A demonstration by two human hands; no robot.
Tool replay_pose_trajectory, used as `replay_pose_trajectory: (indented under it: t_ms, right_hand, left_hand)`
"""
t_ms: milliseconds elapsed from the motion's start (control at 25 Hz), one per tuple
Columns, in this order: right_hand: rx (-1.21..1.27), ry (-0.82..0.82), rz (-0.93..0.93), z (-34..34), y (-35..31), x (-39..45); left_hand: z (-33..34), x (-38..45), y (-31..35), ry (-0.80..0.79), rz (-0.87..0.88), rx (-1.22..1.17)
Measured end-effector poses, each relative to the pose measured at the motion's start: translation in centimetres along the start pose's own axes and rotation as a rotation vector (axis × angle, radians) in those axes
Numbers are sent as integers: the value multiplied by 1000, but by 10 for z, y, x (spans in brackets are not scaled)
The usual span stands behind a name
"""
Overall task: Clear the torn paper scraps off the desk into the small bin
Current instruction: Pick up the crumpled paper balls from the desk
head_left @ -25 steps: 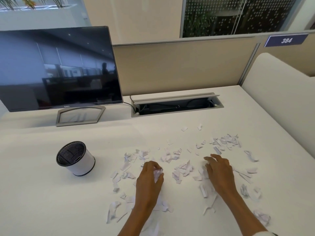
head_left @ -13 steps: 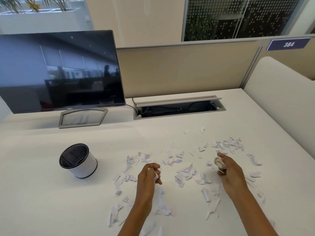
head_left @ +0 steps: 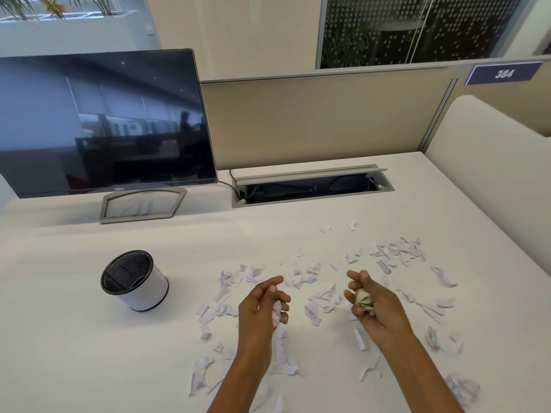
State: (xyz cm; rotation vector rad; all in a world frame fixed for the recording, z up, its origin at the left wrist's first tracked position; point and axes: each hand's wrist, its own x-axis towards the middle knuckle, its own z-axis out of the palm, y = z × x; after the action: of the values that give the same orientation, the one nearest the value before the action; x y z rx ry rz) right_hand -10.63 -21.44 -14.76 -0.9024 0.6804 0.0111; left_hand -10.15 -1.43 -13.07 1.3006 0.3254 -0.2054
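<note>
Both of my hands have lifted a little off the desk (head_left: 74, 338) since half a second ago, and the right one has turned its palm up, so the wad it holds now shows plainly. My view has barely shifted.

At the desk's far left edge stands a monitor (head_left: 98, 120), its glossy dark screen on a thin grey metal foot. Nearer, on the left half of the desk, the bin (head_left: 134, 280) sits leaning: a small white cylinder with a dark rim and a black mesh inside. Its mouth faces up and towards me.

My left hand (head_left: 262, 308) hovers over the middle of the desk, fingers curled round a few white scraps (head_left: 323, 298), thumb stretched forward. More torn scraps lie flat or curled all round it, thin, ragged and white, spread from the middle towards the right edge and down to the near edge.

My right hand (head_left: 375, 305) hangs beside the left, apart from it, fingers curled round a crumpled wad (head_left: 364, 298) that looks slightly tan and creased.

Behind, at the far edge, a grey metal cable hatch (head_left: 313, 186) stands open, and a beige fabric screen (head_left: 322, 120) closes the desk off.
</note>
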Motion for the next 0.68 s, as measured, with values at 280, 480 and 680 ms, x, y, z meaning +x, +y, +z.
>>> replay_pose_trajectory:
  t_ms: [280,480,680]
  right_hand:
    - [-257,81,-160,24,15,-19]
    - [-245,-21,-113,26,20,-20]
    - [-58,-206,65,29,22,-20]
  left_hand:
    - [8,-8,9,206,-131,18]
    - [8,-1,1,137,-189,-158]
    - [13,10,-4,3,-159,-401]
